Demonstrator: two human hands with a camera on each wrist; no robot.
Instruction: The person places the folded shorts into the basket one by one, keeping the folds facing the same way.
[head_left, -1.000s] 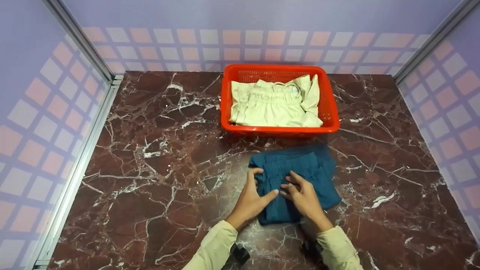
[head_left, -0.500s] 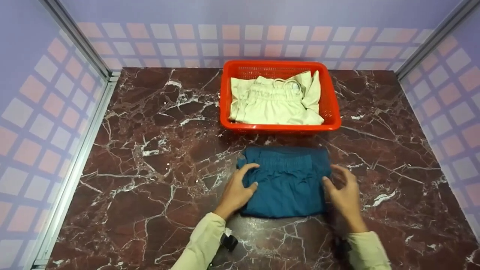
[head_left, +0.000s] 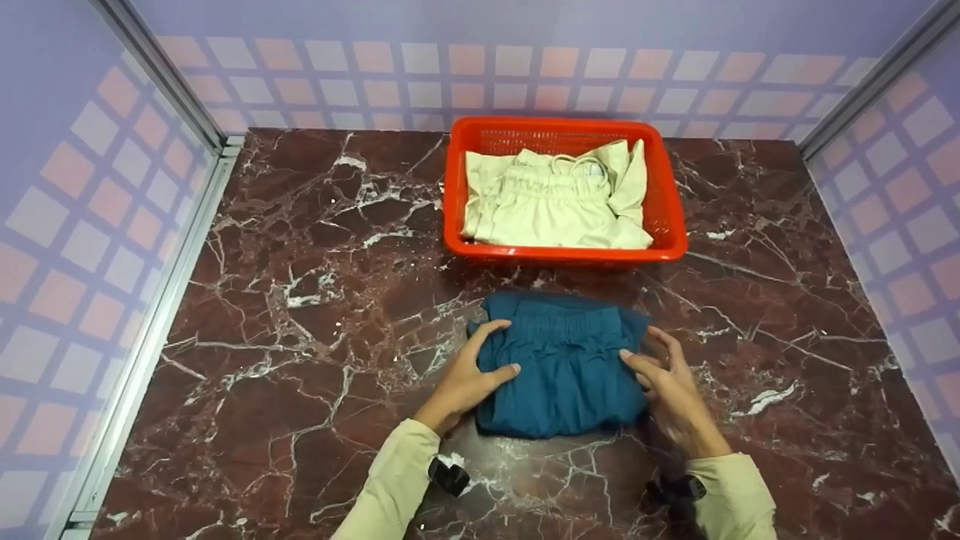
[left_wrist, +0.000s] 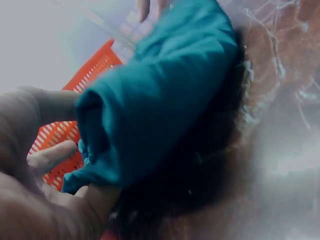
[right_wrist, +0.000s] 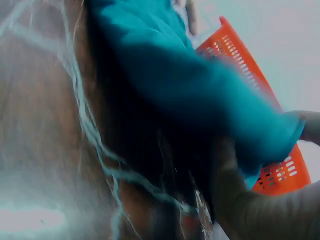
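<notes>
A folded pair of teal shorts (head_left: 562, 375) with a gathered elastic waistband is in front of me at the middle of the table. My left hand (head_left: 463, 375) grips its left side, thumb on the upper face; in the left wrist view, fingers (left_wrist: 97, 200) go under the fold. On the opposite side, my right hand (head_left: 670, 386) pinches the edge, thumb on top and fingers behind and below. Both wrist views show a dark shadow under the cloth, and the right end of the shorts (right_wrist: 200, 90) is blurred in the right wrist view.
Behind the shorts stands a red plastic basket (head_left: 566, 255) holding cream garments (head_left: 555, 214), one with a gathered waistband and drawstring. The table (head_left: 322, 360) is dark red marble pattern. Purple checked panels (head_left: 45, 247) enclose it at the left, back and right.
The right hand has gone from the middle of the shorts out to their right edge and taken hold there. The shorts lie flatter and squarer, shifted slightly left; the left hand moved a little left.
</notes>
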